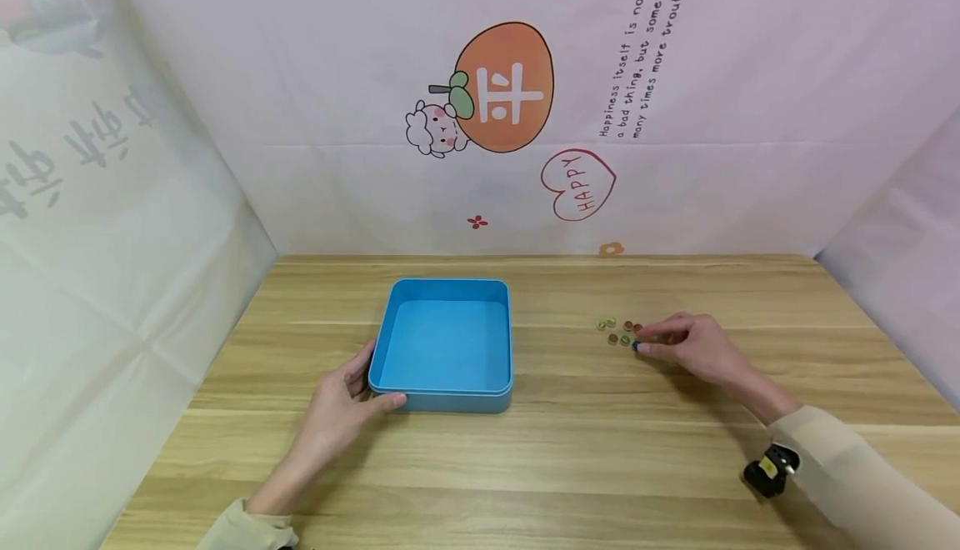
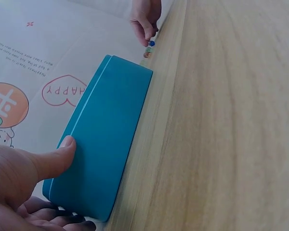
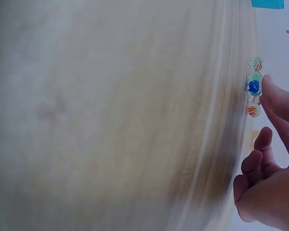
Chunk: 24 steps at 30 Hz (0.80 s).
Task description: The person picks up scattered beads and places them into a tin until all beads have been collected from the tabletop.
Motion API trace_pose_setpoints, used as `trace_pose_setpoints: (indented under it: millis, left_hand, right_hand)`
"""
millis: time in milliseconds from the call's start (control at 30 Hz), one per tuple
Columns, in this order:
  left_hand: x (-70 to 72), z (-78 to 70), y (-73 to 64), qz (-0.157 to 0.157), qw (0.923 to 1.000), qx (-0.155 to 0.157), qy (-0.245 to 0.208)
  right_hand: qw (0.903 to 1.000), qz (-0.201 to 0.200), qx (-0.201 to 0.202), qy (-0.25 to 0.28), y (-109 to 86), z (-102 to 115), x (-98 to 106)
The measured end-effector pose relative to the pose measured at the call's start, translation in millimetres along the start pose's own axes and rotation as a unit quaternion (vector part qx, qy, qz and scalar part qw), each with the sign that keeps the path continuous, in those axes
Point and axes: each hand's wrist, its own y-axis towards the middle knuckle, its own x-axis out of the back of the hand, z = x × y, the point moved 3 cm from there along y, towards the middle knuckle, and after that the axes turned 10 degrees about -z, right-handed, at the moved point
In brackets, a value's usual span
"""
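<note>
A blue, open-topped square box (image 1: 457, 402) stands on the table in the head view, with nothing inside. My left hand (image 1: 347, 396) grips its near left corner, thumb on the front wall and fingers along the left side; the left wrist view shows this thumb (image 2: 62, 156) pressed to the wall. Several small glass marbles (image 1: 612, 339) lie grouped right of the box. Over their right edge is my right hand (image 1: 697, 348), its thumb at a dark blue marble (image 3: 254, 86) and its index finger near a reddish one. No marble is visibly lifted.
The wood-grain table (image 1: 450, 475) runs back to a white printed cloth (image 1: 337, 158) hanging behind it. More cloth hangs at the left and right sides. A small black device (image 1: 771, 471) is strapped at the right sleeve.
</note>
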Motion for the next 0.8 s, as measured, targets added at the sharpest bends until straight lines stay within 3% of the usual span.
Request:
trace_pose_setpoints:
  millis: [800]
  left_hand:
    - [-0.1, 1.0, -0.1, -0.001, 1.0000, -0.005, 0.001]
  right_hand:
    - [0.9998, 0.000, 0.009, -0.018, 3.9, -1.0, -6.7]
